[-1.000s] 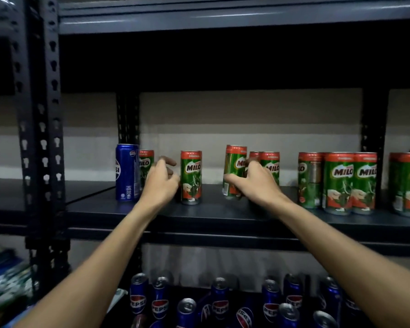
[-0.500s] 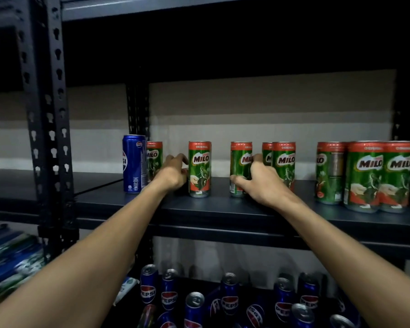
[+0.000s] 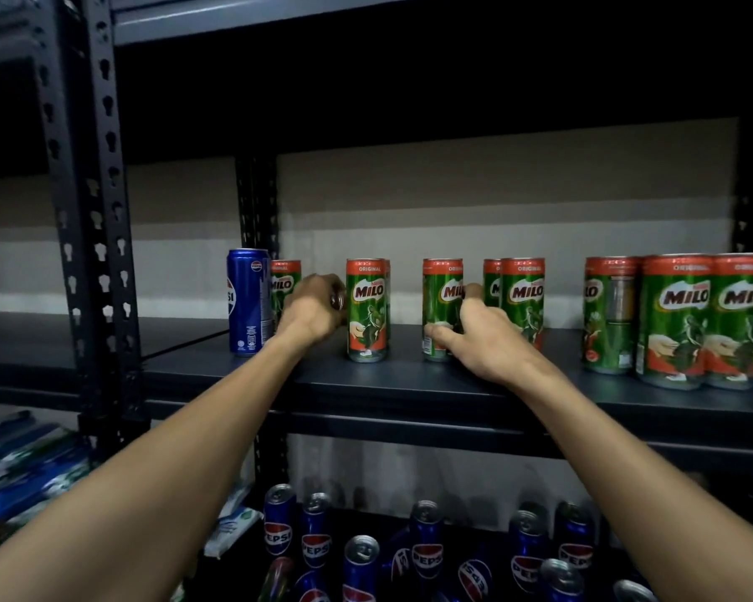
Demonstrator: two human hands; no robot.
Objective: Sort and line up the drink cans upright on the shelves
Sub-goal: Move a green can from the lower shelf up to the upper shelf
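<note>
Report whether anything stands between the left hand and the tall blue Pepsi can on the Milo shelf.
Yes: one green-and-red Milo can stands just right of the tall blue Pepsi can, between it and the left hand, which partly covers it.

It is dim here. The gap under the top shelf (image 3: pixel 279 17) is almost black, and the corners are dark too. The pale wall (image 3: pixel 496 202) at the back is the lightest part. Light seems to fall from the front, so the arms (image 3: pixel 170 471) and the fronts of the Milo cans (image 3: pixel 366 310) show up well. The tops of the Pepsi cans (image 3: pixel 427 545) down below shine a little. The left hand (image 3: pixel 314 308) looks smeary. The post (image 3: pixel 92 210) at the left edge leans and bends. The cans at the right edge look stretched wide.
</note>
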